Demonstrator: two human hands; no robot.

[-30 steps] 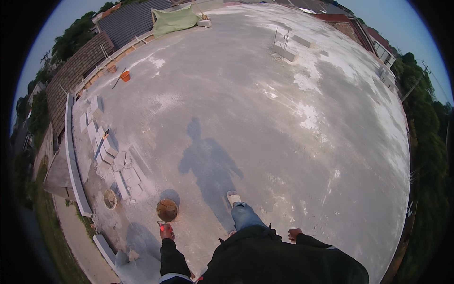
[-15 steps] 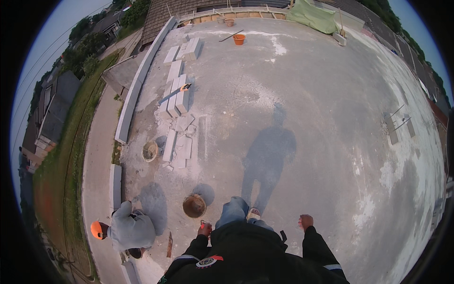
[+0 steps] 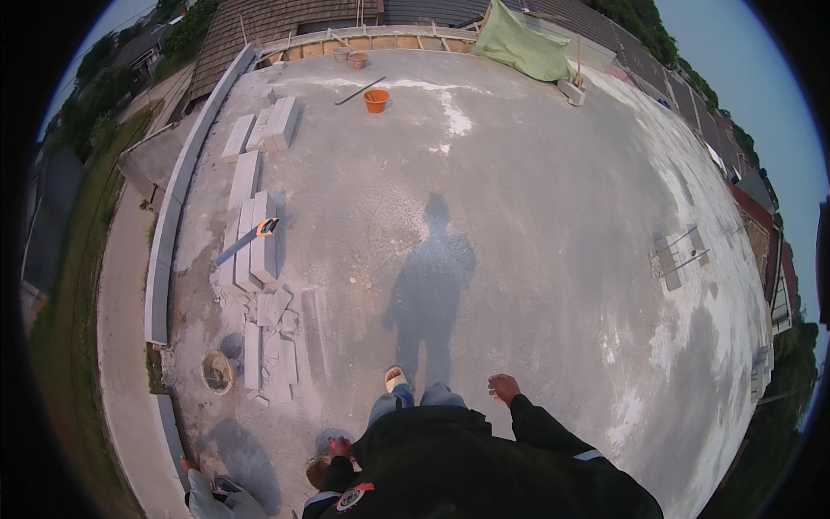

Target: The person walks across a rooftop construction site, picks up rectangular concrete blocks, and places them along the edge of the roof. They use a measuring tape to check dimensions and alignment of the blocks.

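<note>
My left hand [image 3: 342,448] hangs low beside my body, closed around a small red-handled tool [image 3: 334,443] whose far end I cannot make out. Just beyond that hand a bucket [image 3: 316,472] stands on the concrete, partly covered by my arm. On the other side, my right hand [image 3: 503,388] is held out from my body with fingers loosely apart and nothing visible in it. My sandalled foot [image 3: 395,378] is forward on the concrete slab [image 3: 536,259].
Pale blocks [image 3: 251,246] lie in a row at the left, a handsaw [image 3: 246,242] on top. A mortar bucket [image 3: 218,372] and a crouching co-worker [image 3: 226,500] are near the low block wall [image 3: 164,285]. An orange bucket [image 3: 376,101] stands far ahead; metal bars [image 3: 683,251] project at right.
I have walked forward, and the view has turned. The blocks and mortar bucket now appear lower and further left. The nearer bucket has dropped beside my left arm. My right hand's fingers look looser.
</note>
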